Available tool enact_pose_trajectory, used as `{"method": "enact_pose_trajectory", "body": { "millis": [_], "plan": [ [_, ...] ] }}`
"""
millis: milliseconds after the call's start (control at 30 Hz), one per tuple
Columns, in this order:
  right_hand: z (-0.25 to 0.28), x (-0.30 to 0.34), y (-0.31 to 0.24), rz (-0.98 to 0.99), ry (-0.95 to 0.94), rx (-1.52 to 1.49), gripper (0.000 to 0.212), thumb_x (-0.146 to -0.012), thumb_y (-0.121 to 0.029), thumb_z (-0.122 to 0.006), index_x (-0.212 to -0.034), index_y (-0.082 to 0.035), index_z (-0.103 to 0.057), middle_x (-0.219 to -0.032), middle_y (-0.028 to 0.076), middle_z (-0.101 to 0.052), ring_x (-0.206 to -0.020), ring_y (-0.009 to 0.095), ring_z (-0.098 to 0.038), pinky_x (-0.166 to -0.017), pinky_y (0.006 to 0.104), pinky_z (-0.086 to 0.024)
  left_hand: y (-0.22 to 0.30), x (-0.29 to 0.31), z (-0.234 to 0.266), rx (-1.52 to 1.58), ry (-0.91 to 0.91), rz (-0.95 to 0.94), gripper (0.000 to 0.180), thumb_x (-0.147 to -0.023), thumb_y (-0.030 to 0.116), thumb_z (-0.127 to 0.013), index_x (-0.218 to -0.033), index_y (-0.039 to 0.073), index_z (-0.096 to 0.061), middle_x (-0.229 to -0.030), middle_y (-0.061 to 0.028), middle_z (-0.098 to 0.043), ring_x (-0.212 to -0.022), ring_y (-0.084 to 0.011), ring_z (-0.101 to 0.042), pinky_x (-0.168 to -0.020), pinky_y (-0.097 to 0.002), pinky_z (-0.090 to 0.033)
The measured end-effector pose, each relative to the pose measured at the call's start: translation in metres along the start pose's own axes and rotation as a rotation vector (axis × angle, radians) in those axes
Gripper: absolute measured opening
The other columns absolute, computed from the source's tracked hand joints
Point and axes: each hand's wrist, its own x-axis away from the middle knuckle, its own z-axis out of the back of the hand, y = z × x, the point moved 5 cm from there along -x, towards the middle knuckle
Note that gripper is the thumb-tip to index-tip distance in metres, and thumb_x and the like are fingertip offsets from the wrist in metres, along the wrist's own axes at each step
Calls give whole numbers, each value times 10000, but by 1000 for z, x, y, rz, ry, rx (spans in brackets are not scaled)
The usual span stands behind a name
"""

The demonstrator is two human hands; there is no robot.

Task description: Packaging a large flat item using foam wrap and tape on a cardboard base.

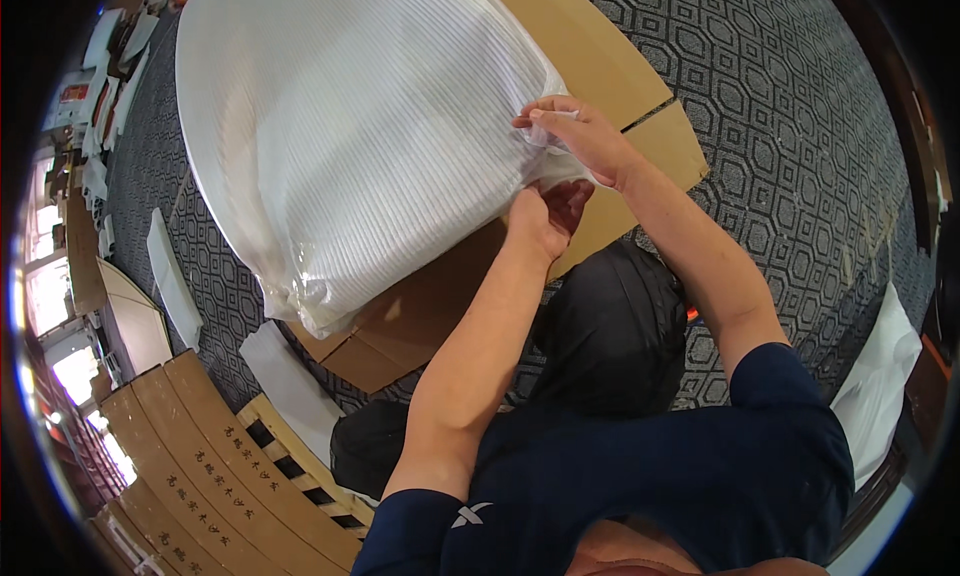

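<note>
A large bulky piece wrapped in white ribbed foam sheet and clear film (350, 126) lies in front of me, its kind hidden by the wrap. At its near right corner, my right hand (585, 136) is closed, pinching a gathered bit of clear plastic film (550, 141) between thumb and fingers. Just below that corner, my left hand (545, 221) is cupped with the palm turned up. Its thumb rests by the wrap's edge and its fingers are apart from the thumb. Under the wrapped piece lies brown cardboard (600, 46), which sticks out on the right and near sides.
Patterned grey carpet (760, 106) surrounds the cardboard. At the lower left are stacked brown cartons (220, 466), a slatted wooden piece (300, 466) and white foam strips (175, 276). A white sheet (875, 376) is at the right. My knee (610, 326) is close below the wrapped corner.
</note>
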Motion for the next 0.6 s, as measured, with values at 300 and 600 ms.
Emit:
{"method": "enact_pose_trajectory", "body": {
  "millis": [300, 600],
  "plan": [
    [7, 5, -1, -17, -57, -31, 290, -1035, -185, -621, -1254, -11, -700, -1271, 114, -727, -1179, 195, -633, -1046, 315, -504, 18, 80, -15, -704, 146, -522, 323, -1052, 223, -532, -1130, -63, -661, -1002, -169, -756, -869, -320, -734, -759, -350, -582],
    [0, 3, -1, -51, -5, -71, 294, -984, -87, -581, -1238, -12, -709, -1254, 100, -734, -1158, 183, -641, -1024, 303, -521, 34, 68, 43, -1929, 429, -1079, 367, -1012, 198, -593, -1291, -40, -613, -1200, -252, -705, -1063, -399, -692, -907, -470, -562]
  ]
}}
